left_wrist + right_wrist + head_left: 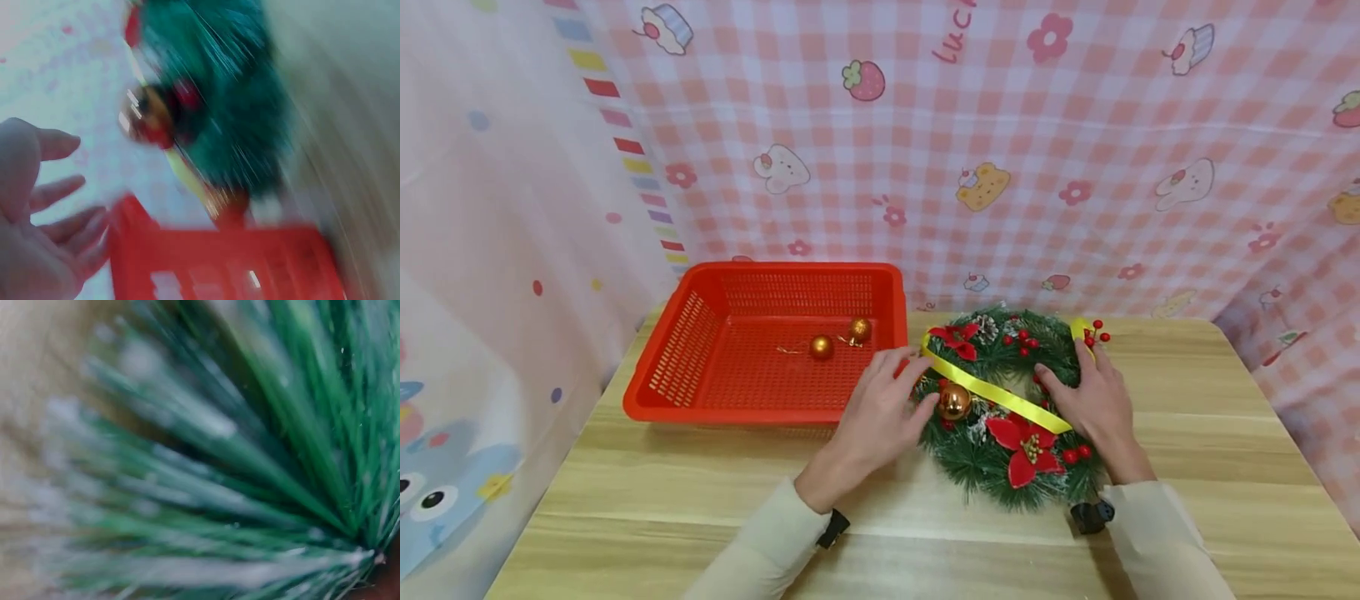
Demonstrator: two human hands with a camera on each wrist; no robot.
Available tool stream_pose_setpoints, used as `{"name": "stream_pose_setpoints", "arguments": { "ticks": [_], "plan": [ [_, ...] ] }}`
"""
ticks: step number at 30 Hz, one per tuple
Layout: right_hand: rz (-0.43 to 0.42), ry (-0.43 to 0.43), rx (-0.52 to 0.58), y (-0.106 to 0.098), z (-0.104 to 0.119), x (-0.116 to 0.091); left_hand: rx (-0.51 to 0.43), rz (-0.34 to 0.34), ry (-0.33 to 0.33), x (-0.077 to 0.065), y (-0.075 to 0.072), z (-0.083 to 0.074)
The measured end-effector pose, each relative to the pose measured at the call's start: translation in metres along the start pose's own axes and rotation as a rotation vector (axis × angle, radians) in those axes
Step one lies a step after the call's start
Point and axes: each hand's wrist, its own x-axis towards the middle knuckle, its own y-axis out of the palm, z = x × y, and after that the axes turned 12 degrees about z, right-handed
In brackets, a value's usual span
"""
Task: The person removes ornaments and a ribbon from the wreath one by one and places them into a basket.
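Observation:
A green Christmas wreath lies on the table, with red poinsettia flowers, red berries and a shiny gold bauble. A yellow ribbon runs slantwise across its front; another yellow piece shows at the upper right. My right hand grips the wreath's right side, thumb toward the centre hole. Beside the left edge is my left hand, its fingers loosely bent near the ribbon's end. In the left wrist view that hand holds nothing and stands apart from the blurred wreath. Wreath needles fill the right wrist view.
A red plastic basket stands left of the wreath, close to my left hand. Inside it lie two small gold baubles with strings. A pink checked cloth hangs behind the wooden table.

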Motion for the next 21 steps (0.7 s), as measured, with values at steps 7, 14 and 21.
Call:
{"name": "stream_pose_setpoints", "arguments": {
  "ticks": [7, 14, 21],
  "plan": [
    [0.016, 0.001, -0.002, 0.000, 0.000, 0.000, -0.083, 0.193, 0.006, 0.010, 0.017, -0.027],
    [0.016, 0.000, -0.001, 0.001, 0.001, -0.001, 0.056, 0.221, 0.006, 0.015, 0.028, -0.028],
    [0.015, 0.006, -0.013, -0.001, 0.000, -0.002, 0.135, 0.232, 0.011, 0.018, 0.031, -0.031]
  ]
}}
